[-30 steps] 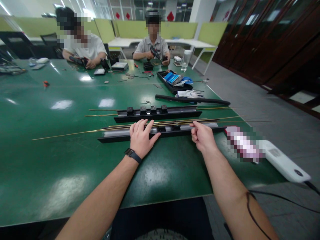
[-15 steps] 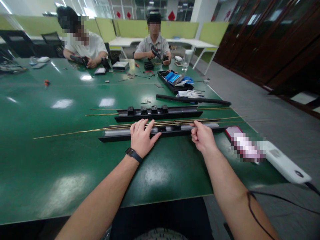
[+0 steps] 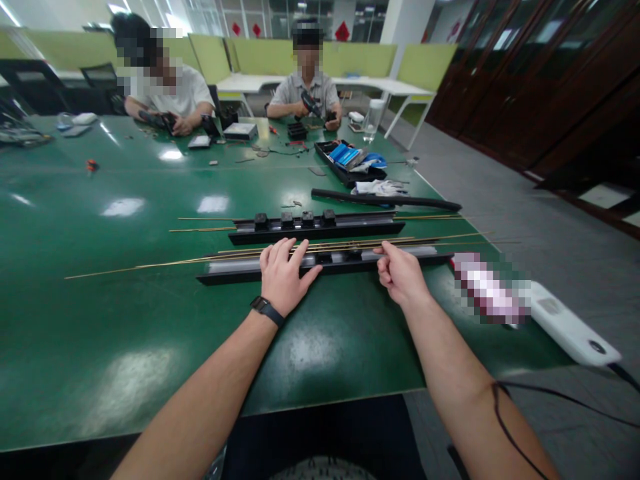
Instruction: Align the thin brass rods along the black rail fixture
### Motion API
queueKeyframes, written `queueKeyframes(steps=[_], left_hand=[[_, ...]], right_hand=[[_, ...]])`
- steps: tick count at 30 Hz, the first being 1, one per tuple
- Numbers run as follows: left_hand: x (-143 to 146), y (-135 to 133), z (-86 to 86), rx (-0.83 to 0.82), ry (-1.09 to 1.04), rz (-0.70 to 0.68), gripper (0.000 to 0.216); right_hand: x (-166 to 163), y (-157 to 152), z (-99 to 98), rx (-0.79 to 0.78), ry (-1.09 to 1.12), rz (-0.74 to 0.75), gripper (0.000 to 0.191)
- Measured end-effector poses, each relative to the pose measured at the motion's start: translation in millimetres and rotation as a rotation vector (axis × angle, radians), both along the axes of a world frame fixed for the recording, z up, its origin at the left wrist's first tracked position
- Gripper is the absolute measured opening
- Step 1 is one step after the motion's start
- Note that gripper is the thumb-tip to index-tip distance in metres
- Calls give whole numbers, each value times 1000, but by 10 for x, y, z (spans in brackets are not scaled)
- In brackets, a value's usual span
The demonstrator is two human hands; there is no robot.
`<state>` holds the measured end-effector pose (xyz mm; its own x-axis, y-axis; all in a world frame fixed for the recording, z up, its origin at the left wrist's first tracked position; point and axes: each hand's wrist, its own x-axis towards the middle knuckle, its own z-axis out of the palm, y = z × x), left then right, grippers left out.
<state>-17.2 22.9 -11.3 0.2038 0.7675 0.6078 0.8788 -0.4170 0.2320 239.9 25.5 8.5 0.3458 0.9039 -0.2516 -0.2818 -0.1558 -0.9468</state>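
Observation:
A long black rail [image 3: 230, 272] with a grey strip lies across the green table [image 3: 125, 320] in front of me. My left hand [image 3: 284, 277], a dark watch on its wrist, rests flat on the rail with fingers stretched out. My right hand [image 3: 400, 275] is closed in a pinch on a thin brass rod [image 3: 165, 261] that runs along the rail's top. More brass rods lie beside it. A second black rail [image 3: 350, 228] carrying several black blocks [image 3: 294, 219] lies just behind.
A black tube [image 3: 385, 199], a white cloth and a black tray [image 3: 345, 172] of blue items sit further back on the right. A white device [image 3: 570, 328] with a cable lies at the table's right edge. Two other people work at the far end.
My right hand has slid a little to the left along the rail with the brass rod, whose left end reaches slightly further left. My left hand has stayed put.

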Motion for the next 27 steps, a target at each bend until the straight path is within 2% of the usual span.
queueKeyframes(steps=[4,10,18,24,27], left_hand=[[1,2,-2,-4,-2,-2,54],[7,-3,0,-10,-4,2,54],[5,1,5,-14,3,5,55],[6,3,-1,-25,-7,4,54],[4,-1,7,-29,-4,3,54]], right_hand=[[9,-5,-18,18,-3,5,24],[-42,-20,-44,27,-29,150,32],[20,2,-3,3,8,-24,25],[-64,-27,-13,27,-11,148,26],[-40,-15,-6,7,1,85,26]])
